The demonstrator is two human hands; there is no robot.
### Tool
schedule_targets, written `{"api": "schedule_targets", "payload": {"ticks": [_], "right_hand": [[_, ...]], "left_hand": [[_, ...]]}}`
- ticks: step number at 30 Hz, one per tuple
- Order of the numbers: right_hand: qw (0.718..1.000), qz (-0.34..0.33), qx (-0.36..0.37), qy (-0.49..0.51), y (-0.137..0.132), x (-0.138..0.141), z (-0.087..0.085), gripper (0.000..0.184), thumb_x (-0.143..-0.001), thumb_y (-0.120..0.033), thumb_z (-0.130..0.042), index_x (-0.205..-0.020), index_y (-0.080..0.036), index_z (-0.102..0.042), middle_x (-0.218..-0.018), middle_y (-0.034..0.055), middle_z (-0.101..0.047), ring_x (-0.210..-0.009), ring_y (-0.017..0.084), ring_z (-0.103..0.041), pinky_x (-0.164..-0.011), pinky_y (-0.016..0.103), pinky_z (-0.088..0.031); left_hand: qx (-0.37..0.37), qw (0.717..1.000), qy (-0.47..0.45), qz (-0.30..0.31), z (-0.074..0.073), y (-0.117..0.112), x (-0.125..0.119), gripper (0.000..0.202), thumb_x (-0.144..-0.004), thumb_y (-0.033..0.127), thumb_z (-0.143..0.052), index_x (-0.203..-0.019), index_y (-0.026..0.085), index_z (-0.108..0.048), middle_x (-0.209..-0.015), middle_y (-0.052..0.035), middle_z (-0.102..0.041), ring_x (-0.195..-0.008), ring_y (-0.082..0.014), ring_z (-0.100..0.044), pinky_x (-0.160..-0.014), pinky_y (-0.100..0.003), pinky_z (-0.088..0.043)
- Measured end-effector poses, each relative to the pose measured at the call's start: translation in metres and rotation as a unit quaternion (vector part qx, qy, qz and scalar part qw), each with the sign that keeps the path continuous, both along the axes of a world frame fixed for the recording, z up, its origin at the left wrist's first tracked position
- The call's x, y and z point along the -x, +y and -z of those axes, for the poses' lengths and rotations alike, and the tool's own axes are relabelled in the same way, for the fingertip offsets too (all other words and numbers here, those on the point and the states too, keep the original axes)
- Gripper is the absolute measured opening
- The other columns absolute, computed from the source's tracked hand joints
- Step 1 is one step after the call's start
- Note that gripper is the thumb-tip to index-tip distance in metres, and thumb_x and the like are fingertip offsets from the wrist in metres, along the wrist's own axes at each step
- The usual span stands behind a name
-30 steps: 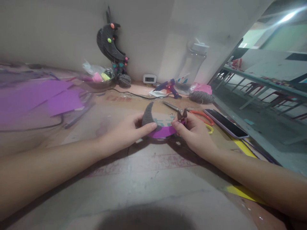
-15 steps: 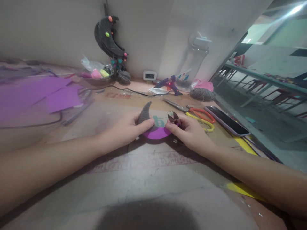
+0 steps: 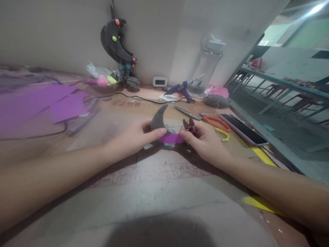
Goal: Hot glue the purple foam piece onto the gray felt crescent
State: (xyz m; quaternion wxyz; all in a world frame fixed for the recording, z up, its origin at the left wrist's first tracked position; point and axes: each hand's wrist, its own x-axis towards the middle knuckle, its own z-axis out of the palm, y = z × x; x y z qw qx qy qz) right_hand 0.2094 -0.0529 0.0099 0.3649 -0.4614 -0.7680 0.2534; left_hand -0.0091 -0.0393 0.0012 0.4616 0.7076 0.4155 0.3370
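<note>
I have both hands on a purple crescent, held just above the tabletop at the centre of my view; take it as the middle of the dial, with twelve towards the wall. Grey yarn covers its left part, which curves up to a point near eleven o'clock, while the lower middle shows bare purple. My left hand is clasping the wrapped part, thumb laid along the front where grey meets purple. My right hand is pinching the other end between thumb and fingers; two dark pointed tips stick up beside those fingers, and I can't tell what they belong to.

Scissors lie just past my right hand, blades towards one o'clock, their orange and yellow handles near three. The phone rests face up at three, beyond the handles. A blue glue gun sits between twelve and one, with a clear bottle behind it and a bundle of grey yarn near two. A small white digital clock is just short of twelve. At ten stands a bowl of bright bits, and blurred purple sheets spread around nine to ten.
</note>
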Motion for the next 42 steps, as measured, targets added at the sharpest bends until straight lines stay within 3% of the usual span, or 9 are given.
{"api": "schedule_targets", "payload": {"ticks": [11, 16, 19, 22, 26, 30, 35, 42], "right_hand": [[1.000, 0.008, 0.028, 0.011, 0.000, 0.000, -0.001, 0.025, -0.087, -0.039, -0.057, -0.073, -0.019, -0.052, -0.061, -0.0039, -0.049, -0.054, 0.010, -0.047, -0.052, 0.024, -0.036], [1.000, 0.005, 0.018, 0.018, 0.000, -0.002, 0.000, 0.030, -0.089, -0.045, -0.056, -0.075, -0.019, -0.053, -0.063, -0.0026, -0.050, -0.056, 0.011, -0.049, -0.053, 0.024, -0.039], [0.999, -0.021, -0.038, 0.008, 0.002, -0.008, -0.002, 0.040, -0.096, -0.051, -0.039, -0.089, -0.019, -0.062, -0.078, 0.0024, -0.058, -0.071, 0.015, -0.056, -0.065, 0.027, -0.044], [0.991, -0.041, -0.122, -0.044, 0.009, -0.017, -0.006, 0.048, -0.101, -0.046, -0.026, -0.108, -0.019, -0.064, -0.092, 0.0061, -0.060, -0.085, 0.018, -0.056, -0.076, 0.031, -0.045], [0.959, -0.054, -0.236, -0.144, 0.022, -0.027, -0.007, 0.048, -0.099, -0.047, -0.032, -0.119, -0.016, -0.063, -0.092, 0.0089, -0.058, -0.088, 0.021, -0.054, -0.079, 0.035, -0.043], [0.930, -0.059, -0.297, -0.210, 0.025, -0.029, -0.001, 0.053, -0.098, -0.050, -0.031, -0.114, -0.015, -0.067, -0.084, 0.0088, -0.057, -0.079, 0.021, -0.052, -0.071, 0.035, -0.041], [0.927, -0.058, -0.311, -0.199, 0.020, -0.025, 0.003, 0.044, -0.098, -0.044, -0.036, -0.109, -0.016, -0.069, -0.083, 0.0083, -0.058, -0.078, 0.020, -0.053, -0.071, 0.033, -0.042], [0.905, -0.069, -0.355, -0.224, 0.011, -0.019, -0.007, 0.037, -0.097, -0.038, -0.043, -0.105, -0.014, -0.071, -0.077, 0.0080, -0.058, -0.073, 0.019, -0.052, -0.066, 0.032, -0.040]], "left_hand": [[0.034, 0.999, -0.032, 0.004, -0.001, -0.002, -0.001, 0.023, -0.086, 0.038, -0.057, -0.095, 0.019, -0.067, -0.091, -0.0011, -0.069, -0.082, -0.0153, -0.061, -0.071, -0.026, -0.048], [0.050, 0.998, -0.036, -0.014, -0.003, -0.002, -0.001, 0.029, -0.085, 0.044, -0.058, -0.090, 0.018, -0.068, -0.084, -0.0010, -0.067, -0.073, -0.0143, -0.058, -0.065, -0.025, -0.046], [0.092, 0.993, -0.063, -0.036, -0.004, -0.006, -0.003, 0.031, -0.083, 0.046, -0.060, -0.091, 0.017, -0.069, -0.082, -0.0009, -0.067, -0.069, -0.0126, -0.056, -0.059, -0.022, -0.044], [0.143, 0.983, -0.103, -0.044, -0.005, -0.010, -0.006, 0.029, -0.083, 0.044, -0.060, -0.095, 0.018, -0.068, -0.083, -0.0009, -0.067, -0.067, -0.0114, -0.055, -0.056, -0.019, -0.042], [0.172, 0.975, -0.131, -0.045, -0.005, -0.014, -0.007, 0.024, -0.083, 0.041, -0.061, -0.093, 0.019, -0.068, -0.079, 0.0003, -0.065, -0.064, -0.0106, -0.055, -0.055, -0.018, -0.042], [0.185, 0.970, -0.154, -0.029, -0.003, -0.014, -0.006, 0.019, -0.083, 0.039, -0.063, -0.087, 0.021, -0.068, -0.073, 0.0032, -0.061, -0.060, -0.0085, -0.051, -0.056, -0.018, -0.043], [0.105, 0.989, -0.101, 0.002, -0.002, -0.010, -0.004, 0.023, -0.085, 0.040, -0.059, -0.090, 0.019, -0.069, -0.072, 0.0019, -0.062, -0.064, -0.0108, -0.053, -0.063, -0.022, -0.045], [-0.053, 0.997, 0.058, 0.009, -0.003, -0.009, -0.002, 0.031, -0.089, 0.042, -0.048, -0.093, 0.017, -0.068, -0.091, -0.0022, -0.068, -0.085, -0.0196, -0.059, -0.076, -0.029, -0.045]]}}
